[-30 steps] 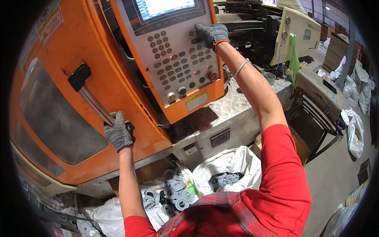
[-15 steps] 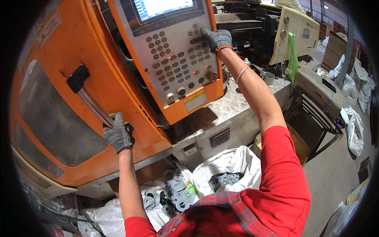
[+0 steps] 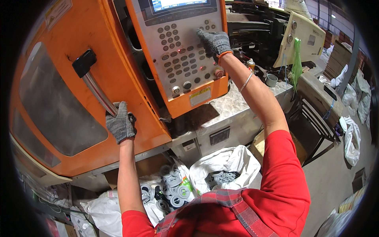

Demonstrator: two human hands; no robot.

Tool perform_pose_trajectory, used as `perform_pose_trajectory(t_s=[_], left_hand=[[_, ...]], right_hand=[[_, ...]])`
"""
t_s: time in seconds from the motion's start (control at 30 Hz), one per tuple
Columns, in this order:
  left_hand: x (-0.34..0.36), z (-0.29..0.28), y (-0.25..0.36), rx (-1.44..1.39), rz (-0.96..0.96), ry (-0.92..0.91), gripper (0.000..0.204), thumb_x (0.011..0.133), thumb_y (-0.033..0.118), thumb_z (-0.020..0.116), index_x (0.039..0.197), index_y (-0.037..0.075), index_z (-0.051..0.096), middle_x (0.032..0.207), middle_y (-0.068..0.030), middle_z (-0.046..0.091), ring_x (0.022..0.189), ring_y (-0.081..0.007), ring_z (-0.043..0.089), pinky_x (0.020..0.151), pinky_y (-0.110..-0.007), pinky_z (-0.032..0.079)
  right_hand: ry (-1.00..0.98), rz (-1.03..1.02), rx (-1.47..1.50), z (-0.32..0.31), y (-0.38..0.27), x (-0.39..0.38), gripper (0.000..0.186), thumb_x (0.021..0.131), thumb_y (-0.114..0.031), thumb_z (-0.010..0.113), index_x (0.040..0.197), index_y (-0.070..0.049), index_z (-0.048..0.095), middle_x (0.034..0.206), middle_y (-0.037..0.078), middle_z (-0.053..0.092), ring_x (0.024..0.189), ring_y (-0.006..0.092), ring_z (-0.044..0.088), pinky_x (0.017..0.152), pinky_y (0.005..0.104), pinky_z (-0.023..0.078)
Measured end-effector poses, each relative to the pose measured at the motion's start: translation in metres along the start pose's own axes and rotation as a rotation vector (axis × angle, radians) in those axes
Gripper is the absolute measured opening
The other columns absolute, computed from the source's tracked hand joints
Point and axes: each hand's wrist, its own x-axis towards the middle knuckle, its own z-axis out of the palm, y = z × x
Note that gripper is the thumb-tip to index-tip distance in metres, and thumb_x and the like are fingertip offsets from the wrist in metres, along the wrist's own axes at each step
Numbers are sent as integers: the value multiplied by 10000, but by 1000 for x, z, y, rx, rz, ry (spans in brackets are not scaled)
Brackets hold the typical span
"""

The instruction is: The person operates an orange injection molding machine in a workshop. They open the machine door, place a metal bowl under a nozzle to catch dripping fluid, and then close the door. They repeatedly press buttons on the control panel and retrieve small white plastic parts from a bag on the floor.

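My left hand (image 3: 121, 123), in a grey knitted glove, is closed round the lower end of a metal door handle (image 3: 99, 94) with a black upper end. The handle is fixed to an orange machine door (image 3: 85, 29) with dark windows. My right hand (image 3: 215, 42), gloved in grey with an orange cuff, is at the upper right keys of a control panel (image 3: 189, 39). One finger stretches out to the keys and nothing is held. Whether the fingertip presses a key I cannot tell. The panel has rows of round and oval keys, lit red lamps and a screen (image 3: 179, 4) on top.
Below the machine, an open white sack (image 3: 246, 158) holds grey plastic parts. Grey rings (image 3: 183, 191) lie heaped beside it. A grey cup (image 3: 271, 80) and a spray can (image 3: 250, 64) stand on the metal ledge. Further right are green strands (image 3: 297, 63) and a black chair (image 3: 316, 122).
My right hand has moved left and slightly down across the keys. My left hand stays on the handle. The view has shifted a little.
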Motion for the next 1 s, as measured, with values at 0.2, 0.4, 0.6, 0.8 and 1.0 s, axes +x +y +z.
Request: perform_pose_trajectory(t_s=[0.2,0.4,0.6,0.8,1.0], left_hand=[[-1,-2,-1,0,33,-41,164,830,85,669,884,53,517,643,-34,509,385,-131,487,326,-259,376],[-2,-3,-1,-9,52,-49,150,825,78,680,865,43,539,624,-22,523,403,-96,475,347,-248,366],[-2,-2,-1,9,69,-63,151,824,78,682,864,42,541,599,-15,514,400,-91,467,348,-248,363],[-2,-3,-1,13,73,-64,151,824,79,682,866,41,542,594,-16,512,403,-89,467,351,-247,365],[-2,-4,-1,-3,61,-60,158,823,87,683,869,47,537,607,-20,515,404,-92,469,351,-246,368]], right_hand=[[-51,-137,-50,17,-14,5,442,927,-447,480,923,-53,679,678,103,660,562,216,616,583,318,511],[-109,183,523,23,-39,-4,534,796,-508,665,725,21,685,590,117,641,471,191,583,504,309,494],[40,-77,364,42,-39,-3,499,808,-485,658,807,12,702,671,115,673,559,212,622,569,330,509],[-13,-22,297,41,-44,2,490,819,-477,641,768,6,703,629,105,657,553,222,619,569,347,511],[-17,258,494,27,-77,0,478,795,-469,656,757,4,708,632,122,658,555,227,623,573,349,515]])
